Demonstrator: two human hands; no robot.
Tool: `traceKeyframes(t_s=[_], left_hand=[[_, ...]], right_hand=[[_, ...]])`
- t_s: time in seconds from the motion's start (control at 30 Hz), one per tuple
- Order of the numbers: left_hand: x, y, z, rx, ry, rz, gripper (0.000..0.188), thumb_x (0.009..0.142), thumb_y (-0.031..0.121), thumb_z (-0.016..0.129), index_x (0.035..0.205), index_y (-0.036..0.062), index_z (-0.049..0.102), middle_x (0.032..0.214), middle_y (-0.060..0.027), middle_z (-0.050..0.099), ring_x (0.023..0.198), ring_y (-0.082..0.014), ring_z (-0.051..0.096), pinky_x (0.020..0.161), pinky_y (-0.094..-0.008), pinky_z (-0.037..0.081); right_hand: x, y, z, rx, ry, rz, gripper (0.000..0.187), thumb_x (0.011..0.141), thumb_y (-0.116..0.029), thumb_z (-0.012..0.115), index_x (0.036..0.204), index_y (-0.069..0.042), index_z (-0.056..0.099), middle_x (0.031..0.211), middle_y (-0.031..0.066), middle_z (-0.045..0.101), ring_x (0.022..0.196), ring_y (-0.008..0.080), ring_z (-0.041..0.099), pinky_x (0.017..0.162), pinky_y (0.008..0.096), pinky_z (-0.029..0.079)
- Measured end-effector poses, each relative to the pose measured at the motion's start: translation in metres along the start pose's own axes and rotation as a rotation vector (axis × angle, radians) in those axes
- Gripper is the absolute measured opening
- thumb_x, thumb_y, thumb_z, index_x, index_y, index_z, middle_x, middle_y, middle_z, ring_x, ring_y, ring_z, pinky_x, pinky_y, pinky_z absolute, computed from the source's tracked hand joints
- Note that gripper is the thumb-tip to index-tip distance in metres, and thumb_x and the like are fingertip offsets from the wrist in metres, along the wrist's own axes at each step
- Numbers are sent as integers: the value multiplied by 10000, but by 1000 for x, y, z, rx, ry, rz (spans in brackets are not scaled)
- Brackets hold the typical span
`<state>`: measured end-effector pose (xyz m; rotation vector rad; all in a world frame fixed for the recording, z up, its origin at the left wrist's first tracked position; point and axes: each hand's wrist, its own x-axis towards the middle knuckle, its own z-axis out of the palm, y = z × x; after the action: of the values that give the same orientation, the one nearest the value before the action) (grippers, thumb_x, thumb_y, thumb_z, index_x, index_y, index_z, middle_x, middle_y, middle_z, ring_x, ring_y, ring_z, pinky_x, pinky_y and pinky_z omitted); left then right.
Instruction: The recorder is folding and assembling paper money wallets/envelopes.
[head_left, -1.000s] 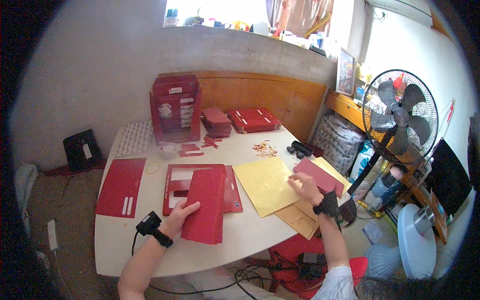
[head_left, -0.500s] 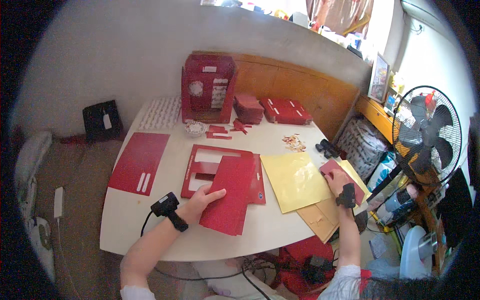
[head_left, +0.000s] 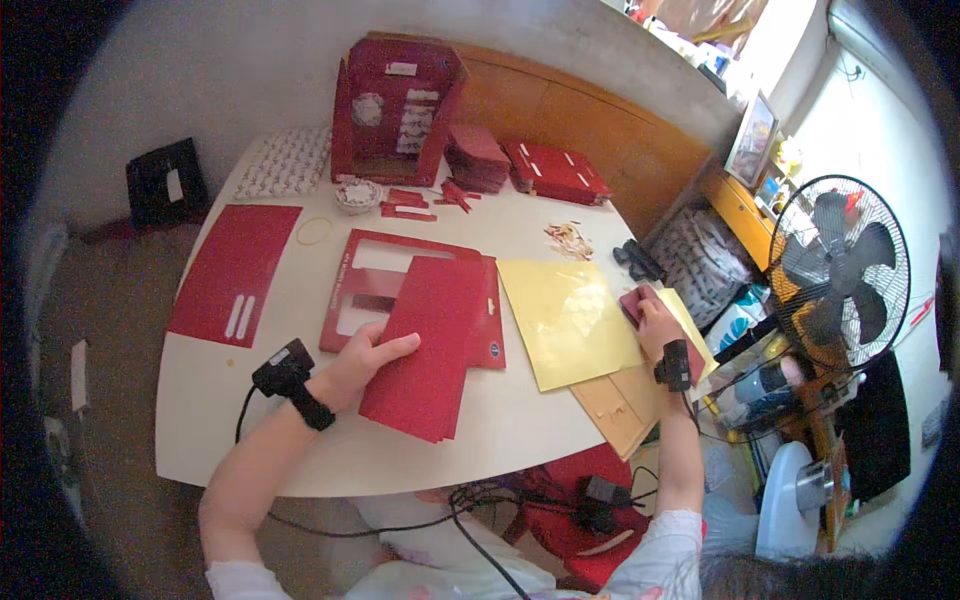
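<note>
My left hand [head_left: 362,358] is closed on a small stack of plain red cards [head_left: 425,340], its thumb on top. The stack is held tilted over the near middle of the table and partly covers a red card sleeve with cut-out windows [head_left: 338,305]. To the right, my right hand [head_left: 657,325] has its fingers bent over the edge of a dark red card [head_left: 632,302]; its fingertips are partly hidden. That card lies at the right end of a yellow sheet [head_left: 560,315], with a tan board [head_left: 618,405] sticking out below.
At the back stand a red display box [head_left: 350,140], a stack of red cards [head_left: 476,160] and a flat red pile [head_left: 560,172]. A larger red sheet [head_left: 235,270] lies at left. A fan [head_left: 845,270] stands beyond the table's right edge; cables [head_left: 470,500] hang below.
The whole view has shifted, so the table sits higher and further left. My right hand now tips up the dark red card's far left edge. My left hand keeps its hold on the red cards.
</note>
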<state>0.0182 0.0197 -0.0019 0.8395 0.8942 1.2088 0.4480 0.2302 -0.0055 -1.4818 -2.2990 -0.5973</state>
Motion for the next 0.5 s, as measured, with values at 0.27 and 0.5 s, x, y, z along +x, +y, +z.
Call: traceKeyframes(t_s=[0.27, 0.5], left_hand=[[-6, 4, -4, 46, -6, 24, 326, 824, 216, 582, 1053, -11, 532, 953, -63, 594, 824, -118, 580, 724, -261, 475], [-2, 2, -5, 54, -30, 39, 310, 832, 203, 569, 1054, -10, 532, 956, -58, 593, 825, -111, 577, 726, -251, 470]], right_hand=[[6, -24, -21, 125, -108, 73, 231, 773, -272, 584, 844, -53, 599, 796, 179, 600, 763, 341, 573, 676, 401, 457], [4, -11, -10, 116, -76, 141, 168, 792, -178, 536, 870, -44, 602, 820, 189, 600, 771, 354, 578, 678, 411, 464]])
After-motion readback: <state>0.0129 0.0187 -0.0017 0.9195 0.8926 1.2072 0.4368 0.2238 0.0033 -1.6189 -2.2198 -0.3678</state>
